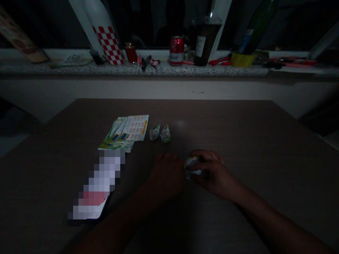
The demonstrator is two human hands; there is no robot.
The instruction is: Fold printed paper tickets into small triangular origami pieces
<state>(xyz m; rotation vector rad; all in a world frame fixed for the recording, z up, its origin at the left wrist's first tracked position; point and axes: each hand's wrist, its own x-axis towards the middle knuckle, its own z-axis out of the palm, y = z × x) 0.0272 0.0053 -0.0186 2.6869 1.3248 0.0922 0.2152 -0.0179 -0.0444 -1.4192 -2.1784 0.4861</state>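
Observation:
My left hand (166, 176) and my right hand (210, 173) meet over the middle of a dark wooden table (238, 134). Both pinch a small folded piece of printed paper (192, 167) between them, fingers closed on it. Two finished folded paper shapes (160, 133) stand side by side just beyond my hands. To the left of them lies a small stack of printed green and orange leaflets (125, 130).
A blurred-out flat object (96, 187) lies at the left of the table. On the stone windowsill (132, 70) behind stand a red can (176, 50), a dark bottle (206, 38), a green bottle (255, 28), a red-white checked object (109, 44) and small clutter. The room is dim.

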